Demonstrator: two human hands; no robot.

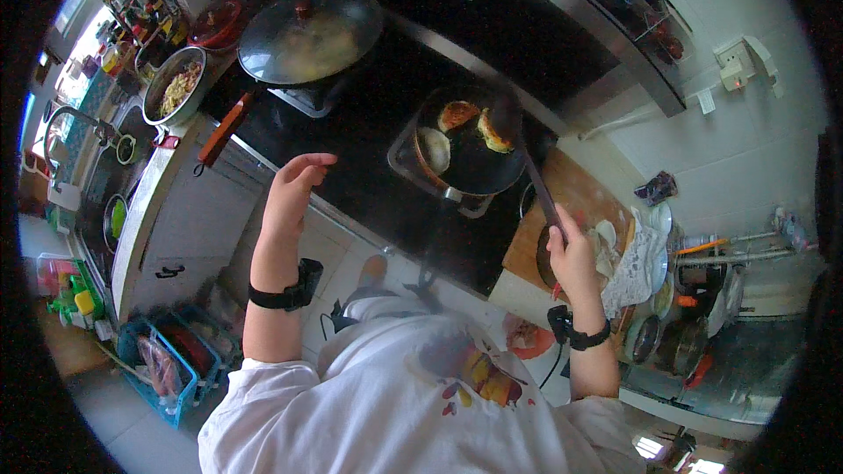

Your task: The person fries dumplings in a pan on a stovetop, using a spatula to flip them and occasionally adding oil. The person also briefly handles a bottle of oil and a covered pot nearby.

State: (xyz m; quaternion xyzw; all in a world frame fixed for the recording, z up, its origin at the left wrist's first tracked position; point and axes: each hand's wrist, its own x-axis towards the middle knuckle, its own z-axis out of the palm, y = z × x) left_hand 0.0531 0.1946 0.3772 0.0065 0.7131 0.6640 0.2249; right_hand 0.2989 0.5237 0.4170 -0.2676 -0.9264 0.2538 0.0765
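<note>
My right hand (571, 253) grips the long dark handle of a spatula (541, 184). The spatula's head reaches into the right side of a black frying pan (484, 168) and is hard to make out against it. Three half-moon filled dough pockets lie in the pan: a browned pocket (458, 116), a partly browned pocket (494, 131) near the spatula, and a pale pocket (434, 151). Over the front left of the black glass cooktop (355, 161), my left hand (296, 181) hovers with loosely bent fingers and holds nothing.
A wok under a glass lid (313, 36) occupies the left burner, its wooden handle (227, 128) jutting forward. Farther left stands a bowl of chopped filling (176, 89) beside the sink. Right of the cooktop are a wooden board (566, 178) and a cloth (629, 270). A range hood (500, 20) overhangs the back.
</note>
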